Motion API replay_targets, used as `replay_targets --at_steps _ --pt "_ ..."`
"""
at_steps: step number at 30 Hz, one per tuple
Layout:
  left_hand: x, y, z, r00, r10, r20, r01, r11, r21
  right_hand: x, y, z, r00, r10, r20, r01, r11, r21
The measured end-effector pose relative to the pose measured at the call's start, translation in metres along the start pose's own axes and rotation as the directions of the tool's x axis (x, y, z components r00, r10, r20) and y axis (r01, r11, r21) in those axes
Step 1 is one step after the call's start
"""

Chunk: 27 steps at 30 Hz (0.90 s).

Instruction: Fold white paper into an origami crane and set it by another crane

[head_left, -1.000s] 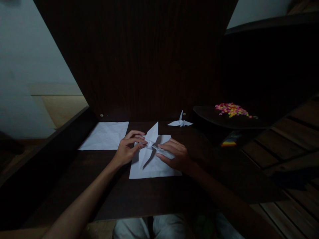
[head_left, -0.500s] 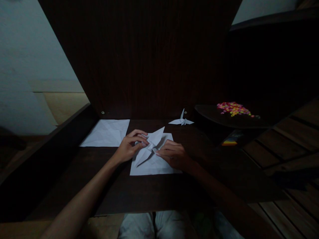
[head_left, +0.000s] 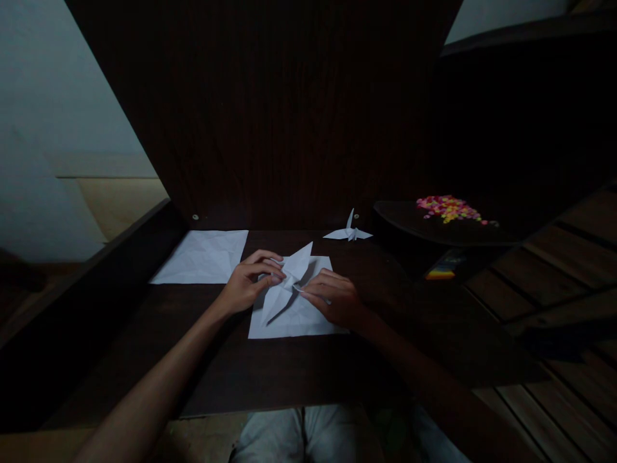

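A white folded paper crane (head_left: 297, 260) with its two wings spread is held between my hands, over a creased white sheet (head_left: 308, 321) on the dark desk. My left hand (head_left: 250, 280) pinches the crane's far-left end near its middle, fingers closed. From the other side, my right hand (head_left: 335, 296) grips the narrow end pointing right, thumb and fingers pressed together. The fingertips cover both ends of the crane. A smaller finished-looking paper crane (head_left: 349, 233) stands behind, near the desk's back panel.
Another creased white sheet (head_left: 202, 257) lies at the back left by the low side board (head_left: 96, 276). On a curved shelf (head_left: 400, 218) at right sits a pile of small colourful pieces (head_left: 450, 209). Below it is a box with a yellow-red edge (head_left: 440, 274).
The view has shifted slightly. Both hands keep their hold on the crane, which has turned or tilted only a little between them.
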State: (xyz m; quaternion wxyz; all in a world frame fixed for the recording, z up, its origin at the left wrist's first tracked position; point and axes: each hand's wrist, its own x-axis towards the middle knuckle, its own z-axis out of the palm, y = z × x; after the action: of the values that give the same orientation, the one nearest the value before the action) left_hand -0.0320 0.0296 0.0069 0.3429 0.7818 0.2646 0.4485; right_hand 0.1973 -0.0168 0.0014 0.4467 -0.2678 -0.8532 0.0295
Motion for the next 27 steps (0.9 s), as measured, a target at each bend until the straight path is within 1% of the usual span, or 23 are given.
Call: replay_targets --at_steps 3,5,7,9,11,14,18,22,27 --pt "0.0 0.001 0.0 1.0 -0.01 0.029 0.011 1.0 -0.026 0.002 -0.003 -0.002 0.996 -0.029 0.083 0.027 0.999 0.029" --pt "0.0 0.002 0.0 0.999 -0.013 0.051 0.014 0.999 -0.036 0.001 -0.004 -0.003 0.993 -0.037 0.11 0.035 0.999 0.018" --pt "0.0 0.002 0.0 0.998 -0.012 0.056 0.014 0.999 -0.034 -0.001 -0.004 -0.003 0.997 -0.027 0.074 0.026 1.0 0.006" --pt "0.0 0.001 0.0 0.999 -0.012 0.041 0.013 1.0 -0.024 -0.004 -0.003 -0.002 1.0 0.003 0.004 -0.003 1.0 -0.009" --pt "0.0 0.001 -0.001 1.0 -0.019 0.024 0.019 1.0 -0.016 -0.008 -0.003 -0.002 0.998 0.039 -0.039 -0.04 0.998 -0.044" --pt "0.0 0.0 -0.002 1.0 -0.026 -0.002 0.026 0.999 -0.023 -0.012 -0.002 0.0 0.997 0.057 -0.042 -0.063 0.988 -0.143" --pt "0.0 -0.001 -0.003 0.999 -0.026 -0.025 0.025 0.999 -0.035 -0.015 -0.002 0.004 0.998 0.017 -0.066 -0.032 0.973 -0.226" --pt "0.0 -0.002 -0.003 1.0 -0.013 -0.004 0.012 0.999 -0.053 -0.017 -0.002 0.005 0.993 -0.004 -0.115 -0.02 0.979 -0.2" --pt "0.0 -0.003 -0.003 1.0 -0.016 0.011 0.017 0.995 -0.094 -0.016 -0.009 0.001 0.995 -0.01 -0.101 -0.003 0.992 -0.127"
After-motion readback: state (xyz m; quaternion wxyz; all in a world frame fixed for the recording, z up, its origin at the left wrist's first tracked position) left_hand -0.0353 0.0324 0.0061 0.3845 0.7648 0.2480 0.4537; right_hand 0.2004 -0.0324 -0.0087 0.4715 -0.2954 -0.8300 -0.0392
